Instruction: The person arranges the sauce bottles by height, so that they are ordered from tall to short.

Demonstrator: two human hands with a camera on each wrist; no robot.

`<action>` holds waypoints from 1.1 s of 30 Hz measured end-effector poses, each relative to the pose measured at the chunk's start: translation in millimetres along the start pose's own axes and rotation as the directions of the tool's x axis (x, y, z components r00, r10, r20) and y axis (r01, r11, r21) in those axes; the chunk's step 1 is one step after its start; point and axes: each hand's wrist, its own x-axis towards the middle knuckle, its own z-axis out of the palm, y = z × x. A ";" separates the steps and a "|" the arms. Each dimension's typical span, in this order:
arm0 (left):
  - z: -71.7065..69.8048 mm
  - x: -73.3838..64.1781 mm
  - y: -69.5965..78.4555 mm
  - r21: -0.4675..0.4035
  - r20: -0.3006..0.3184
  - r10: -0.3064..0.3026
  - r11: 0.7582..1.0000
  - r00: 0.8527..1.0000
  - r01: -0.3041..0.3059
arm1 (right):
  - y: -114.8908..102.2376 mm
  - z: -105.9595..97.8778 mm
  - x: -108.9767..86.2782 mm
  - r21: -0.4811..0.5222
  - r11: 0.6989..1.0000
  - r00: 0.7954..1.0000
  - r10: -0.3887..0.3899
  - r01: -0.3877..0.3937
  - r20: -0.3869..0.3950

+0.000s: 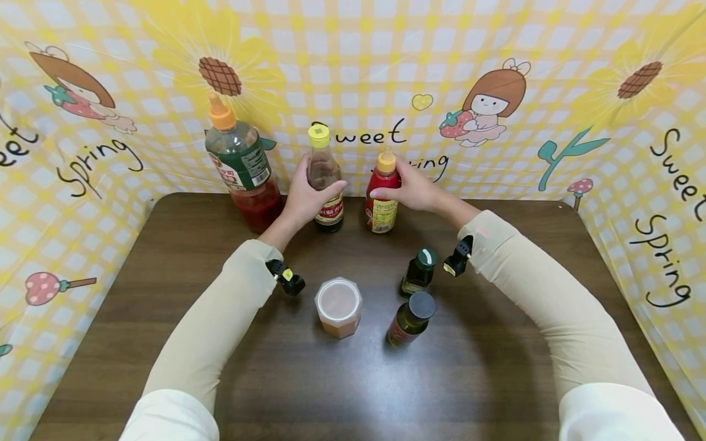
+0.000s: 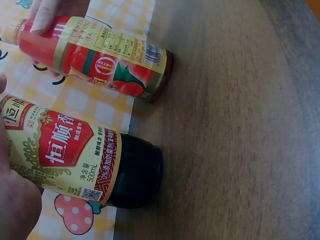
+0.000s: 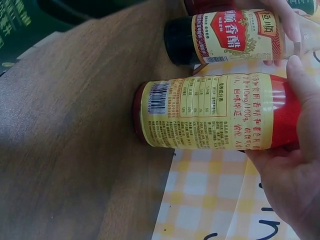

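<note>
- Tall clear bottle of dark liquid, yellow cap, cream-and-red label [image 1: 330,214]: upright at the back of the brown wood-grain table [image 1: 265,380]. Left hand [image 1: 305,195] curled round its upper body, thumb across the front. Likely glass: stiff, fairly heavy, slick, breakable if knocked. Best hold: full wrap at the shoulder or label, not the cap.
- Red squeeze bottle, orange-yellow nozzle cap, yellow label [image 1: 382,214]: upright, to the right of the first, apart from it. Right hand [image 1: 416,187] grips its upper body between thumb and fingers. Likely plastic: lighter, apt to give under pressure, unlikely to break. Best hold: lightly, below the cap.
- Fill level of the red bottle: cannot tell.
</note>
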 end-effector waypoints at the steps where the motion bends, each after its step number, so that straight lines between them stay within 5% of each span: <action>1: 0.0 -0.1 -0.2 -0.001 0.000 0.001 1.000 1.000 -0.001 | 0.3 0.3 0.3 0.001 1.000 1.000 0.000 0.000 -0.001; 33: 0.8 -0.8 -1.6 0.005 0.002 -0.012 1.000 1.000 0.012 | -2.5 1.1 -0.1 -0.049 0.998 0.999 0.038 -0.037 0.017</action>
